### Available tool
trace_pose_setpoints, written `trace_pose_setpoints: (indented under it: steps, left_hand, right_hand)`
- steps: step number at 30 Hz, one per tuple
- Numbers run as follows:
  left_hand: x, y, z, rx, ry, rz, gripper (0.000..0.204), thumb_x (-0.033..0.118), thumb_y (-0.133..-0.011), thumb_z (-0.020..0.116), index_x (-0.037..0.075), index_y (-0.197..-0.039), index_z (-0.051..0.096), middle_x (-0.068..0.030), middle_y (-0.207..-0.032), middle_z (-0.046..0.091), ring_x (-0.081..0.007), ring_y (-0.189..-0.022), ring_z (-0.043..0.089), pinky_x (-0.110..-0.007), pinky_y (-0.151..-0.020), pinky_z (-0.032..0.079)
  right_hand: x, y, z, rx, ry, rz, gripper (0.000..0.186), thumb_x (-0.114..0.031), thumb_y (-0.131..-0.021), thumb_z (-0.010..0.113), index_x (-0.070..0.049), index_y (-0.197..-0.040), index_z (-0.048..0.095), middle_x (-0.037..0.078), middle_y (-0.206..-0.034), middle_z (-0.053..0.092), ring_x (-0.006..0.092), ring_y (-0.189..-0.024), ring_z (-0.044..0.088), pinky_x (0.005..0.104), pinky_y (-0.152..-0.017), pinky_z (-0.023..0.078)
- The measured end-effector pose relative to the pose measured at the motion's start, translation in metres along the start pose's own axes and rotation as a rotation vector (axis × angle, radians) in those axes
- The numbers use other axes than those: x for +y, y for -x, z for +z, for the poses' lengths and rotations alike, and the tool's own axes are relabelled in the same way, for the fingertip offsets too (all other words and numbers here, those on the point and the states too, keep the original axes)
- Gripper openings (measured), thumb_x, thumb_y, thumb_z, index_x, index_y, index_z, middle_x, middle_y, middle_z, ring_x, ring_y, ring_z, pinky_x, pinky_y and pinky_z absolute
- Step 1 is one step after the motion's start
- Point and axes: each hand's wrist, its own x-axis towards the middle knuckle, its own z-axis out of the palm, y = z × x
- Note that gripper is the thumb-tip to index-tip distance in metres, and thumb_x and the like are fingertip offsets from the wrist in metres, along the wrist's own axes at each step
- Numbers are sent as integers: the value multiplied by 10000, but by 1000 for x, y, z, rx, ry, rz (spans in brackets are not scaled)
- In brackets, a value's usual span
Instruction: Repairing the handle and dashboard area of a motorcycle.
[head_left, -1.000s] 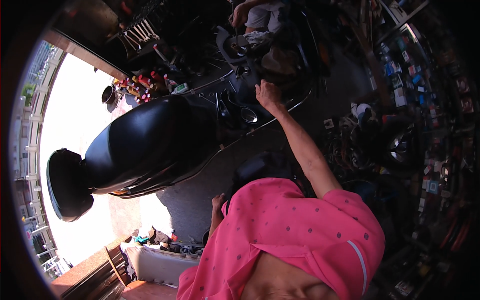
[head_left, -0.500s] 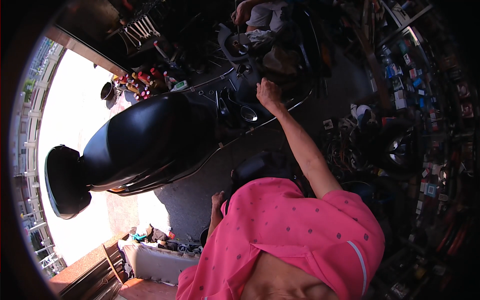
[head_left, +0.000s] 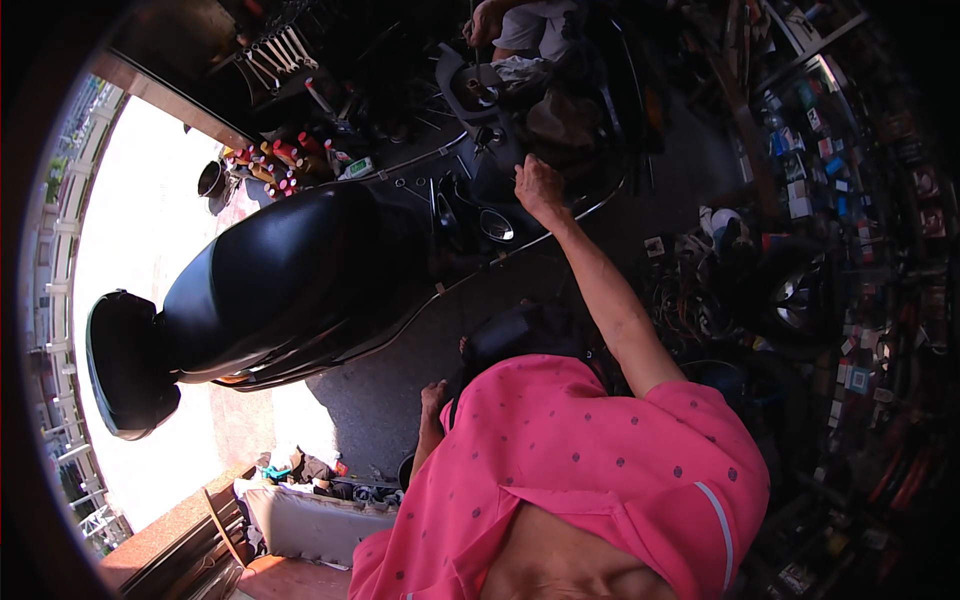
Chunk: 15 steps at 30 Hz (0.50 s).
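Ahead of the person, the scooter stretches across the view, seat to the left, front end at upper centre. A mirror rests on the footboard between them. The right hand is just beyond the mirror; shade makes contact hard to judge. The left hand is nearer the body. Bottles stand past the seat, wrenches farther behind. Packages line the far right.

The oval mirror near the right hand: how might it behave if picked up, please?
The oval mirror is probably fragile, as its shiny face looks like glass. Its dark rim looks hard, so it should stay stiff. Lying face up, it seems likelier to slide than roll.
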Motion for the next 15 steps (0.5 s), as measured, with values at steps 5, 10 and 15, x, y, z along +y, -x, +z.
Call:
trace_pose_setpoints:
  steps: [5,10,15]
  left_hand:
    - [-1,-2,-1,-29,12,-3,386,355,-735,562,-18,-829,596,-202,-798,597,-279,-769,572,-354,-691,425]
    - [-6,-7,2,-37,-3,31,382,342,-737,559,-19,-854,600,-208,-826,600,-282,-805,575,-351,-710,425]
    - [-7,-9,3,-26,-30,55,380,326,-741,554,-19,-892,601,-202,-861,603,-289,-843,572,-340,-738,424]
  right_hand:
    - [1,1,1,1,1,-7,181,-204,-807,493,-24,-794,492,171,-795,576,344,-738,573,412,-621,466]
    - [1,2,1,-23,8,1,171,-204,-810,490,-33,-815,492,163,-829,578,336,-752,579,410,-637,470]
    - [0,3,0,1,11,-29,171,-208,-817,486,-37,-819,488,160,-822,576,330,-752,581,405,-622,475]
